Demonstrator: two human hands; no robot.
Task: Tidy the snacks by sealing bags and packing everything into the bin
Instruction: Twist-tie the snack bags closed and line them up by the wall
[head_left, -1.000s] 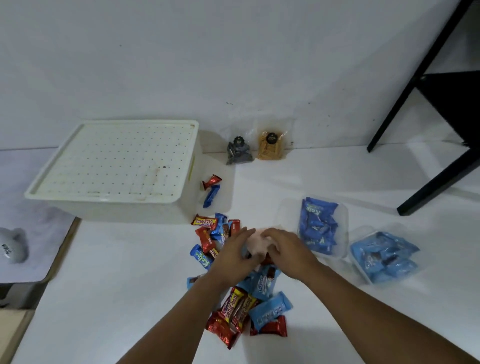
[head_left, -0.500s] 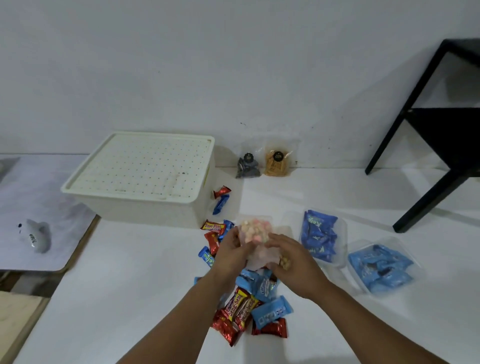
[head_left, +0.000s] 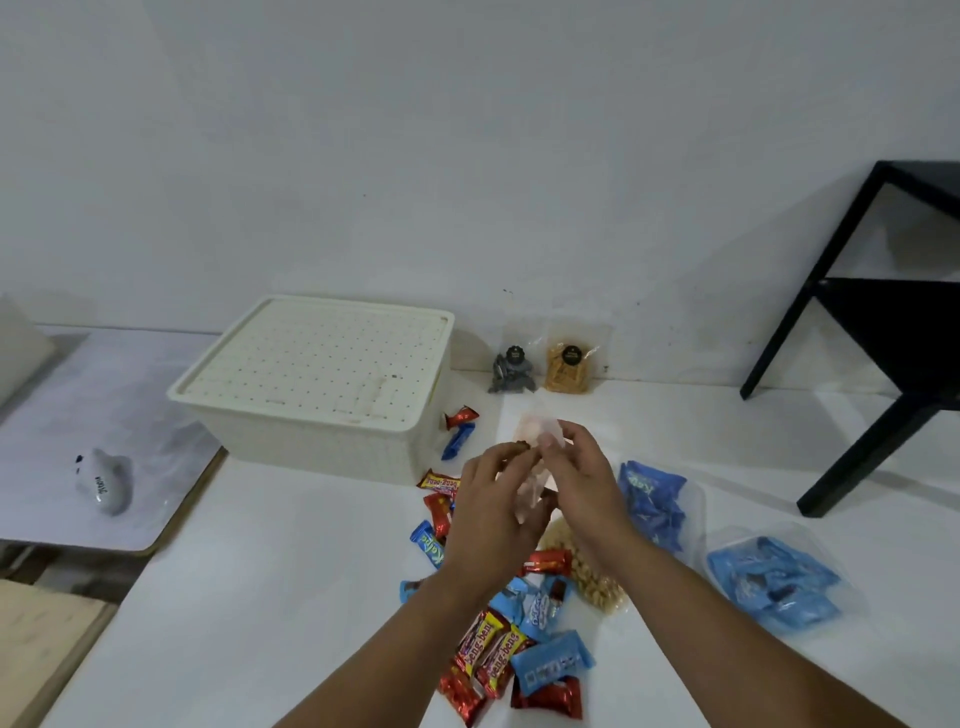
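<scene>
Clear plastic is being held up between both hands above the white tabletop (head_left: 260, 597): a small see-through bag of pink sweets (head_left: 535, 434), its top sticking up beyond the fingers and its lower part hanging down between the palms. The left hand (head_left: 493, 514) is curling its fingers and pinching the bag's left edge near the top, where a small dark brown bit is showing at the fingertips. The right hand (head_left: 582, 483) is pinching the bag's upper right edge with thumb and forefinger, the other fingers bending loosely behind it.

Below the wrists a heap of loose wrapped snacks (head_left: 509, 639) is lying on the tabletop, red, blue and yellow wrappers mixed together, with a clear bag of pale puffed snacks (head_left: 592, 582) lying just beside the right forearm. Two clear bags of blue-wrapped candies are lying to the right, one near the right hand (head_left: 654, 499) and one farther out (head_left: 774, 582). The cream bin (head_left: 332, 431) is standing to the left beyond the hands, its perforated lid (head_left: 317, 358) closed on top. Two small pouches, one dark (head_left: 511, 371) and one orange (head_left: 569, 366), are leaning against the wall (head_left: 467, 156) behind.
</scene>
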